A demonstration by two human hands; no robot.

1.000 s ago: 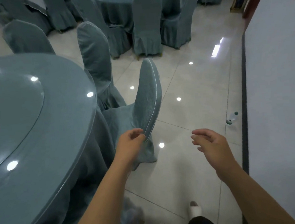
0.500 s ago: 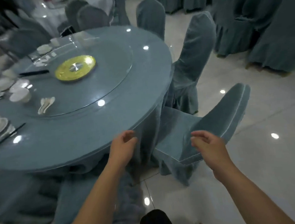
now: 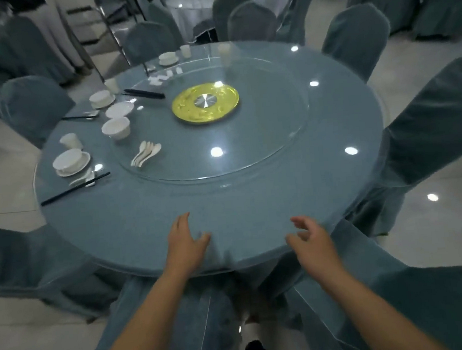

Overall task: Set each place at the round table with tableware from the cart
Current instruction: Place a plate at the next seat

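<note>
while both hands hover, left hand fingers relaxed, right hand fingers spread, round table

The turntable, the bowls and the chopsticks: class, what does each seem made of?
Turntable: clear glass, probably; the cloth shows through and lamps glint on it.
Bowls: glossy white ceramic, likely porcelain.
Chopsticks: slim, matte black sticks; plastic or lacquered wood, unclear.
</note>
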